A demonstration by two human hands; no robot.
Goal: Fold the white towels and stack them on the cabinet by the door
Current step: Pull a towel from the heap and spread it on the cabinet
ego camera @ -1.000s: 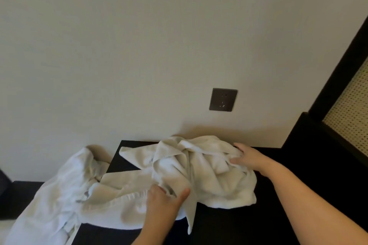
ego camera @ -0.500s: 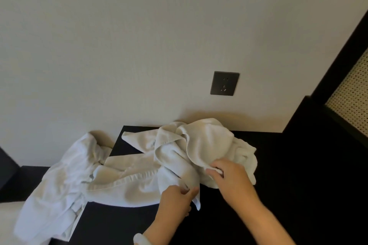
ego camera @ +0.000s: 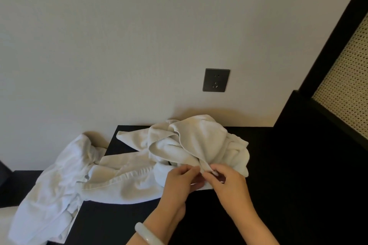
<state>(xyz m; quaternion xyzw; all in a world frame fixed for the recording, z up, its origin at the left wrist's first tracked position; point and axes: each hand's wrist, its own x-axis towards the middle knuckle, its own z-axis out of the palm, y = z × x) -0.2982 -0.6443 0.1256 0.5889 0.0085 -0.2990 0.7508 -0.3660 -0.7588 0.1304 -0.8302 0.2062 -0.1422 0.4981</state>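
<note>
Left hand (ego camera: 179, 181) and right hand (ego camera: 229, 183) both pinch a hem corner of the white towel (ego camera: 199, 141), heaped on the dark desk (ego camera: 288, 165) at their 12 o'clock. Looks soft, light and floppy, so I'd grab two corners along the hem.

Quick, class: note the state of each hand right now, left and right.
Left hand: pinches a corner of the crumpled white towel.
Right hand: pinches the same towel corner.
</note>
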